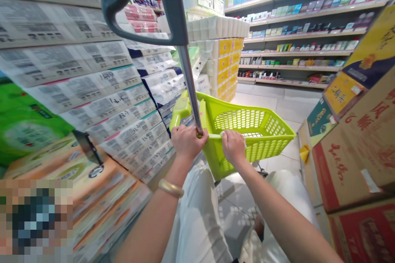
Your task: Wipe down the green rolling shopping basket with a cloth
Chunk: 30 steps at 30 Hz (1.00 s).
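Note:
A lime-green plastic shopping basket (271, 125) on wheels stands on the tiled floor ahead of me. Its metal pull rod (188, 78) rises to a grey handle (123, 4) at the top of the view. My left hand (187, 141) is closed around the base of the rod, where it meets the basket's near rim. My right hand (233, 146) is closed on a small white cloth or tissue (222, 134) pressed against the same rim. A pale bangle (170, 188) sits on my left wrist.
Stacked tissue packs (123, 107) wall the left side, with green and orange packs (37, 148) closer. Toilet-roll stacks (222, 28) stand ahead. Cardboard boxes (354, 148) line the right. Shelves of goods (302, 41) run along the back. Tiled floor (277, 102) lies beyond the basket.

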Each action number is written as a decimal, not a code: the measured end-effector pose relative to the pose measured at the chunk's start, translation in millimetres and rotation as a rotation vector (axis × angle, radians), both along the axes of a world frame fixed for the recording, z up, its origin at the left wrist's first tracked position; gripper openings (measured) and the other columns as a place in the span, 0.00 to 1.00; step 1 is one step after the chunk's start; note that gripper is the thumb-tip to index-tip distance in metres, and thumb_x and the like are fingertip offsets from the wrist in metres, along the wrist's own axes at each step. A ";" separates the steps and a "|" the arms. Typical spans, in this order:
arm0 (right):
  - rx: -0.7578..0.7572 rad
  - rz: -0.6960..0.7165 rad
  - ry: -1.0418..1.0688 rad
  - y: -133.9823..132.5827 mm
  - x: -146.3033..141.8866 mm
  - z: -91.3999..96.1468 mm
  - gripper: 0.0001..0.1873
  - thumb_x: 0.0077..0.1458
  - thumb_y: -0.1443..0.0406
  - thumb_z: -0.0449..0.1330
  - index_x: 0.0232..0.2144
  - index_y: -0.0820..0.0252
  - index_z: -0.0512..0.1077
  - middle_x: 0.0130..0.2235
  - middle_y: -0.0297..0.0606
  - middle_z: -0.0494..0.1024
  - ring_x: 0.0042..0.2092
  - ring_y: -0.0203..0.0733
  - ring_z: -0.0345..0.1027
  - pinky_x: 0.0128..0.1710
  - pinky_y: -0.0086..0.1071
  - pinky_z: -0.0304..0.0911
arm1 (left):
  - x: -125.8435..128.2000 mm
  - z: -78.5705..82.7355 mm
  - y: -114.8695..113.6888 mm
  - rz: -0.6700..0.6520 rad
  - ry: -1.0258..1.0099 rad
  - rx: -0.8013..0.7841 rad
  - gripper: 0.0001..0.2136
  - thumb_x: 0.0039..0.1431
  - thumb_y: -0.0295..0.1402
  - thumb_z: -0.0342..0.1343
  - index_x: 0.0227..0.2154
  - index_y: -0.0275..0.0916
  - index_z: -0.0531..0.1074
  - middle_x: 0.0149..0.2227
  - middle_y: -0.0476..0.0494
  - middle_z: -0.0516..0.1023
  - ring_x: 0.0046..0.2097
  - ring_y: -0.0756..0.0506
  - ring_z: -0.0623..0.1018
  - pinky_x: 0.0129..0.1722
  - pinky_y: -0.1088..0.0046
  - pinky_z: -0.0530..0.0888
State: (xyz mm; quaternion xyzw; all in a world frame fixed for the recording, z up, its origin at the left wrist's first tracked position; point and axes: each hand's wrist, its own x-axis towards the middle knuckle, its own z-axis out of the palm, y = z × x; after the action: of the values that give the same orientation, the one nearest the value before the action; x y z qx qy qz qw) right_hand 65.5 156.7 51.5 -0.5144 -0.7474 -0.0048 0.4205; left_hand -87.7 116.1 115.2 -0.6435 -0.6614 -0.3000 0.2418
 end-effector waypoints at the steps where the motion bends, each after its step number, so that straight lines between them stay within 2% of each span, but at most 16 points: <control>1: 0.004 0.023 0.014 -2.2 -8.0 4.1 0.17 0.65 0.64 0.43 0.34 0.59 0.71 0.33 0.39 0.75 0.38 0.43 0.64 0.41 0.34 0.50 | 0.5 -0.6 0.3 -0.004 0.003 0.009 0.16 0.55 0.45 0.52 0.21 0.43 0.75 0.21 0.45 0.76 0.32 0.42 0.73 0.41 0.61 0.60; 5: 0.040 0.172 0.042 -11.1 -34.3 18.5 0.16 0.65 0.65 0.43 0.38 0.58 0.71 0.36 0.39 0.76 0.40 0.42 0.65 0.42 0.33 0.51 | 1.2 -1.3 0.3 0.000 0.035 0.028 0.16 0.56 0.44 0.52 0.20 0.42 0.74 0.20 0.45 0.75 0.32 0.42 0.73 0.41 0.61 0.60; 8: 0.073 0.219 0.008 -10.4 -27.3 14.9 0.17 0.65 0.64 0.43 0.39 0.58 0.71 0.37 0.39 0.76 0.41 0.42 0.65 0.43 0.33 0.51 | 0.8 -0.9 -0.5 0.002 0.037 0.033 0.15 0.56 0.43 0.52 0.20 0.42 0.74 0.21 0.45 0.76 0.32 0.42 0.73 0.41 0.61 0.60; 13: 0.085 0.091 -0.033 1.4 15.6 -10.2 0.17 0.65 0.65 0.43 0.37 0.59 0.71 0.35 0.39 0.75 0.39 0.43 0.64 0.43 0.34 0.50 | 0.1 -1.8 -1.6 -0.012 0.011 0.033 0.15 0.57 0.43 0.51 0.21 0.42 0.75 0.21 0.46 0.76 0.32 0.42 0.73 0.40 0.61 0.60; 15: 0.068 0.030 -0.042 3.9 23.3 -15.1 0.16 0.64 0.65 0.43 0.34 0.59 0.71 0.34 0.39 0.75 0.39 0.43 0.64 0.43 0.34 0.50 | 0.9 -2.8 -1.9 -0.014 -0.002 0.021 0.15 0.57 0.43 0.51 0.20 0.42 0.75 0.21 0.45 0.76 0.32 0.42 0.72 0.41 0.61 0.59; 19: 0.035 -0.012 -0.002 -2.7 4.5 -7.5 0.17 0.64 0.65 0.43 0.34 0.59 0.71 0.33 0.39 0.75 0.39 0.44 0.64 0.42 0.35 0.50 | 4.1 -5.0 -1.8 -0.012 0.002 0.031 0.15 0.57 0.43 0.51 0.21 0.43 0.75 0.21 0.45 0.76 0.32 0.43 0.73 0.42 0.61 0.59; 22: 0.052 0.078 0.025 -12.9 -17.3 2.5 0.16 0.65 0.64 0.42 0.39 0.58 0.70 0.37 0.39 0.75 0.41 0.43 0.64 0.44 0.35 0.50 | 5.6 -5.1 -2.4 0.001 0.008 0.032 0.15 0.57 0.43 0.51 0.21 0.43 0.75 0.21 0.45 0.76 0.32 0.42 0.73 0.42 0.61 0.59; 24: 0.069 0.137 0.023 -17.8 -21.0 5.3 0.17 0.66 0.63 0.42 0.42 0.59 0.70 0.39 0.39 0.75 0.43 0.43 0.64 0.46 0.35 0.51 | 5.6 -4.2 -4.0 0.008 0.010 0.018 0.15 0.57 0.43 0.52 0.21 0.42 0.75 0.21 0.45 0.76 0.32 0.42 0.73 0.42 0.61 0.59; 27: 0.088 0.210 -0.029 -18.7 -5.4 1.6 0.17 0.66 0.63 0.42 0.46 0.59 0.69 0.41 0.40 0.75 0.45 0.44 0.64 0.47 0.35 0.51 | 5.0 -2.5 -8.9 0.012 0.020 0.005 0.15 0.56 0.43 0.52 0.21 0.43 0.75 0.21 0.45 0.77 0.32 0.42 0.73 0.41 0.62 0.60; 30: 0.066 0.191 -0.088 -13.7 23.1 -8.1 0.17 0.66 0.63 0.42 0.44 0.59 0.69 0.40 0.40 0.75 0.44 0.44 0.64 0.46 0.34 0.51 | 4.7 -1.4 -14.7 0.015 0.020 0.004 0.15 0.56 0.44 0.52 0.21 0.43 0.75 0.21 0.45 0.77 0.32 0.42 0.73 0.41 0.62 0.59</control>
State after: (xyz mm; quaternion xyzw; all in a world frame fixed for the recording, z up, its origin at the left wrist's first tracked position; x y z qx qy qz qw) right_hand 88.6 143.1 43.4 -0.4261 -0.8100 -0.0120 0.4026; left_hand -83.0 101.5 113.8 -0.6412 -0.6631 -0.2930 0.2518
